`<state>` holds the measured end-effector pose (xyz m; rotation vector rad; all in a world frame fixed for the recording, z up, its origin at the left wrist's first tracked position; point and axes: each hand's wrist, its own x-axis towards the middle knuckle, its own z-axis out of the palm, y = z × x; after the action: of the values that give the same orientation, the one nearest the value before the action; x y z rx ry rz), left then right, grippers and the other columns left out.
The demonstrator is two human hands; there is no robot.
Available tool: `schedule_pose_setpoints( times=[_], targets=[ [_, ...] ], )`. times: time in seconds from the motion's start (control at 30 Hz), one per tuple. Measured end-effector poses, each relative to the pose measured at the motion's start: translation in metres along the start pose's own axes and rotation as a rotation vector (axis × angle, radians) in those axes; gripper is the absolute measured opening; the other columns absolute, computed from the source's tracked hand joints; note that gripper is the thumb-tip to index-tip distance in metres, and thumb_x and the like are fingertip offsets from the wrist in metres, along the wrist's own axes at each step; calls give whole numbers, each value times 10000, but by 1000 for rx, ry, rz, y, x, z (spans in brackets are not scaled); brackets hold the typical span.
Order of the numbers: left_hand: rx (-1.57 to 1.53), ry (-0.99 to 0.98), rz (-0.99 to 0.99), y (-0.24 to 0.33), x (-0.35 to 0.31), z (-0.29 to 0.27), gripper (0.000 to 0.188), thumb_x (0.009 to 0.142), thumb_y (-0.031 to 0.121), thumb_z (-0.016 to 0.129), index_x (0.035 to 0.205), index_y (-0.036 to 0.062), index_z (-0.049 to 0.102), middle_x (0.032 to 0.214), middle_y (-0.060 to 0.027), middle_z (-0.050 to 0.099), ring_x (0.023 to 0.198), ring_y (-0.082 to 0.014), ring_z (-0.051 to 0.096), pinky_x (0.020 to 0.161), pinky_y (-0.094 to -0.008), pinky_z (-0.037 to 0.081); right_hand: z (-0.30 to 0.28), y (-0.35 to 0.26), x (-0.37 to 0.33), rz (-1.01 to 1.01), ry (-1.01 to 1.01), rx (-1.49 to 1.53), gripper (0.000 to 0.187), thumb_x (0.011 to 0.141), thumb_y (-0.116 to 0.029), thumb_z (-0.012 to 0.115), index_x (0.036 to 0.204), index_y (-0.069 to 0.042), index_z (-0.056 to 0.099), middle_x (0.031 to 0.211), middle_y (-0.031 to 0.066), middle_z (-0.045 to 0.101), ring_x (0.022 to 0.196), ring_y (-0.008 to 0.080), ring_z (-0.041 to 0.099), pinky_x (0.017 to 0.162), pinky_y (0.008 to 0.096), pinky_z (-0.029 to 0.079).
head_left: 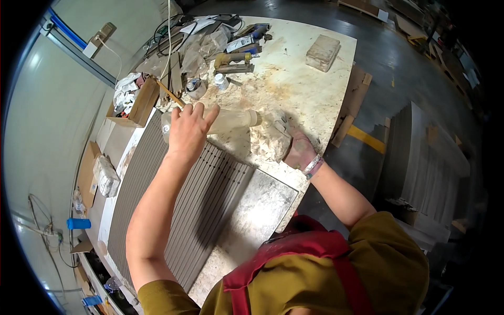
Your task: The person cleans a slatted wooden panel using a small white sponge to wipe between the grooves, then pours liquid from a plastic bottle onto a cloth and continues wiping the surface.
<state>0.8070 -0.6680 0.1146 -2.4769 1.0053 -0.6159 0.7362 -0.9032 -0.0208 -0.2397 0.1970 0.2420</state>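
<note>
My left hand (189, 128) is closed around a clear plastic bottle (232, 120), which lies nearly level with its neck pointing right. The bottle's mouth is close against a crumpled, whitish rag (268, 140); I cannot tell whether liquid is coming out. My right hand (300, 150), in a stained pinkish glove, grips that rag from its right side. Both hands are over the dusty white worktable (291, 79). Below the bottle stands a row of thin grey panels (184, 210), packed edge to edge, beside a bare metal plate (257, 202).
Beyond the bottle are a small white bottle (221, 82), a jar (196, 88) and a yellowish nail gun (232, 61). A dusty block (323, 52) lies at the far right corner. A cardboard box (144, 107) with rags stands left. Stacked panels (420, 173) stand on the right.
</note>
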Motion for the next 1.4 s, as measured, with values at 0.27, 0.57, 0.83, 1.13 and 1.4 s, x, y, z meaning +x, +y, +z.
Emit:
schedule_pose_setpoints(
  times=[0.27,0.57,0.83,1.13,1.4],
  targets=[
    [51,-138,70,10,-9,-2,496,816,69,551,1281,238,516,977,-40,536,951,-212,534,875,-420,400,-43,1,21,84,-118,177,423,1015,-312,400,1378,-101,450,1341,73,544,1208,243,531,1016,425,442],
    [85,-230,88,9,-13,-1,509,822,74,557,1300,242,507,1043,-42,540,971,-209,536,911,-422,399,-56,2,24,137,-203,121,455,1009,-326,384,1370,-60,464,1356,116,528,1224,273,520,1050,434,406],
    [52,-257,95,5,5,33,508,821,81,563,1300,240,513,1013,-37,545,971,-212,547,872,-422,400,-62,6,40,130,-93,111,390,982,-274,462,1305,-61,512,1302,87,561,1135,266,572,992,399,459],
    [-592,-67,-211,19,32,113,730,670,237,810,1312,172,469,1193,-130,506,1097,-317,536,920,-457,432,-22,-23,81,29,-176,9,509,956,-437,441,1344,-111,493,1349,81,516,1254,285,459,1089,466,330],
    [-1251,383,-763,59,63,193,867,648,268,839,1330,-10,382,1249,-235,509,1169,-376,508,1001,-429,419,-13,-80,43,-407,-76,-723,555,889,-146,622,1379,-13,399,1261,136,578,1091,275,607,910,358,512]
  ],
)
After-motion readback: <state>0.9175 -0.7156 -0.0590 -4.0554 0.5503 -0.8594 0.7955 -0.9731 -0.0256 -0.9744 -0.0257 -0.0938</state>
